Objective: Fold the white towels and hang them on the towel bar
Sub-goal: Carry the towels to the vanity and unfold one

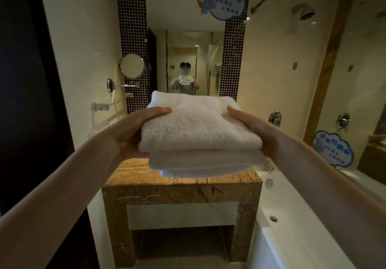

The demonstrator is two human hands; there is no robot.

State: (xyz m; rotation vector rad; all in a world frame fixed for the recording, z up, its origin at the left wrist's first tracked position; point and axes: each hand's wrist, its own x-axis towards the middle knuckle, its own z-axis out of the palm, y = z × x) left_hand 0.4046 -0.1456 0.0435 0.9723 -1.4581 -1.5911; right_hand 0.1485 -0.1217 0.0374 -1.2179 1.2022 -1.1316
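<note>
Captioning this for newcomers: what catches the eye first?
The stack of folded white towels at centre, gripped from both sides by the left hand and right hand, over a brown marble counter. Behind, a wall mirror reflects the person; a white bathtub lies to the right.

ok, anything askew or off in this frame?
Nothing stands out. The folded towel stack is held between the left hand and right hand; its lower layers sit slightly offset from the top one. No spills or damage visible.
</note>
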